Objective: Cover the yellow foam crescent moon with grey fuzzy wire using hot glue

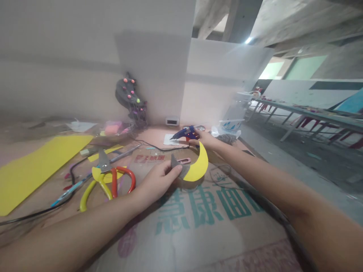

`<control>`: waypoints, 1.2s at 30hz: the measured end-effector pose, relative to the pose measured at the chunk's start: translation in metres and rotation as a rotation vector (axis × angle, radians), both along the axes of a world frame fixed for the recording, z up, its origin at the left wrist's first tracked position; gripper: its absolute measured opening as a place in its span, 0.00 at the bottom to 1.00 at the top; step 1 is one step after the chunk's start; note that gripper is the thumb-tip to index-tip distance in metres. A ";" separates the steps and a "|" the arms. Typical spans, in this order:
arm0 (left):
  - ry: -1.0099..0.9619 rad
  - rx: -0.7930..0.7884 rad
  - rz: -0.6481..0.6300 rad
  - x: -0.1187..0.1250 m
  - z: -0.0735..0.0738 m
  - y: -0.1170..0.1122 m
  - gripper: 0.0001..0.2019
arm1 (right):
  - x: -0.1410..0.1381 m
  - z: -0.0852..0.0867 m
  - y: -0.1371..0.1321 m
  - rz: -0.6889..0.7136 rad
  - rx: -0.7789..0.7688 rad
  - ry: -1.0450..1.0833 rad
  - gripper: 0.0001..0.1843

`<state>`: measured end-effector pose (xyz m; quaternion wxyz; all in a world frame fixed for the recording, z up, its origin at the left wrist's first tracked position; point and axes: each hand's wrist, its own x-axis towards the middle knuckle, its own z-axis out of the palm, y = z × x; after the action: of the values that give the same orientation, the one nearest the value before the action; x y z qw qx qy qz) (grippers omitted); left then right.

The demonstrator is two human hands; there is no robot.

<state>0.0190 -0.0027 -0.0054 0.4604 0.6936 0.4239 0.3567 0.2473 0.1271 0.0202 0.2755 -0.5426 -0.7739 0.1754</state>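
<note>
Both hands occupied: cut-out in the left, tool in the right.
Left hand [160, 179] pinches a grey piece [176, 163] that touches the yellow crescent [199, 166], over the cardboard [204, 226] at frame centre. Right hand [202, 140], at 12 o'clock from the crescent, is closed on the blue glue gun [184, 133]. Scissors [109, 181] lie at 9 o'clock from the left hand.

I see scissors [114, 183] lying on the cardboard [204, 234], with a yellow sheet [36, 166] off to their left. A black cable [153, 147] runs behind them. Long tables [312, 113] stand far right.
</note>
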 end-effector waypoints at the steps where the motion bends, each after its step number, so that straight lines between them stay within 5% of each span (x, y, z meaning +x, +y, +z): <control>1: 0.001 0.009 -0.001 0.000 0.000 0.000 0.16 | -0.003 -0.002 0.005 -0.022 -0.018 0.014 0.17; 6: 0.030 0.004 0.010 0.000 0.001 -0.001 0.17 | -0.012 -0.012 0.016 -0.136 -0.052 0.097 0.12; 10: 0.001 0.009 0.020 0.000 -0.001 0.000 0.17 | -0.008 -0.005 0.006 -0.164 -0.038 0.198 0.10; 18: -0.037 -0.047 0.045 0.000 -0.010 0.007 0.20 | 0.017 0.029 -0.085 -0.206 0.119 0.410 0.10; 21: -0.119 -0.087 0.040 0.000 -0.010 0.009 0.17 | 0.021 0.021 -0.127 -0.146 0.102 0.491 0.09; 25: -0.102 -0.070 -0.008 -0.002 -0.008 0.008 0.19 | 0.022 -0.003 -0.157 -0.114 0.103 0.267 0.13; 36: 0.025 0.079 0.150 -0.005 0.002 0.007 0.16 | 0.014 -0.006 -0.167 0.075 -0.034 0.177 0.11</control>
<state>0.0139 0.0040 -0.0034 0.3993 0.6820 0.4658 0.3980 0.2618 -0.0394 0.0144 0.3267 -0.5004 -0.7631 0.2461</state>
